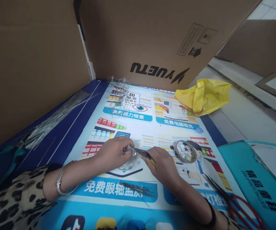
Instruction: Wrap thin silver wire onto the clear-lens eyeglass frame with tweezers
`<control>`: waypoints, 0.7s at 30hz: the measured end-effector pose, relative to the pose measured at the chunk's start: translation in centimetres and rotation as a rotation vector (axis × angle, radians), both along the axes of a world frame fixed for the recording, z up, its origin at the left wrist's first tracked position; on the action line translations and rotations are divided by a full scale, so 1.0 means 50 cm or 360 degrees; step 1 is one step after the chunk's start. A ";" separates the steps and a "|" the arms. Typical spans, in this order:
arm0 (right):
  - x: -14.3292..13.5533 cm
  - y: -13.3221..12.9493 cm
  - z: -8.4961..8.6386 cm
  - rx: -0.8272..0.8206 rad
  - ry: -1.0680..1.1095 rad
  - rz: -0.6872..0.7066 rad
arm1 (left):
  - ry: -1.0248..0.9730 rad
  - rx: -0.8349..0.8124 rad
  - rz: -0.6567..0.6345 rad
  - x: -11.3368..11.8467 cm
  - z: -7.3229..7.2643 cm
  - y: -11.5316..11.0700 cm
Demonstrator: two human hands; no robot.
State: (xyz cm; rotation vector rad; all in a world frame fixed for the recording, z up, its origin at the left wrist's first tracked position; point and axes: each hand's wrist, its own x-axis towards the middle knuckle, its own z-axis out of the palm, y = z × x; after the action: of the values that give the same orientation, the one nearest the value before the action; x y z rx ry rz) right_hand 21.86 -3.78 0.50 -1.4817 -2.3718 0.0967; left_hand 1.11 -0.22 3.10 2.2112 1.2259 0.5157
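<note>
Poster (161, 207) below | our left hand (115, 151) pinches beaded wire (124, 170), right hand (164, 166) wraps pliers (145, 153) | wire seems light, springy; hold near tips

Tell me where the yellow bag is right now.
In the head view, the yellow bag lies at the far right corner of the poster, beside the YUETU cardboard.

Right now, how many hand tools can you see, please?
3: pliers in the right hand, red-handled scissors near the blue box, and a teal-handled tool at the left edge. More may be hidden.
</note>
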 end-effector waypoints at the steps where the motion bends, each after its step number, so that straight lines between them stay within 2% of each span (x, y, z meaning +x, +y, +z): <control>1: 0.001 0.001 -0.001 -0.0012 0.0012 -0.0006 | -0.0042 -0.0017 -0.0005 -0.001 -0.001 0.001; 7: 0.006 0.004 -0.008 -0.0059 0.0086 -0.0065 | -0.0232 -0.0260 0.0008 -0.002 -0.008 0.007; 9: 0.007 0.005 -0.007 -0.0058 0.0084 -0.0067 | -0.0254 -0.0269 0.0016 -0.001 -0.007 0.007; 15: 0.020 0.013 0.011 -0.0069 0.0020 -0.0042 | -0.0264 -0.0059 0.0034 -0.002 -0.013 0.002; 21: 0.033 0.017 0.026 -0.0183 -0.0035 0.0073 | -0.0330 0.0241 -0.0102 -0.007 -0.032 0.000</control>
State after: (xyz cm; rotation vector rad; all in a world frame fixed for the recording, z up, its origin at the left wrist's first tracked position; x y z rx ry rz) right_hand 23.51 -2.92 1.79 -1.4867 -2.4553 0.2324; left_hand 0.77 -0.23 1.52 2.2468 1.0347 0.8128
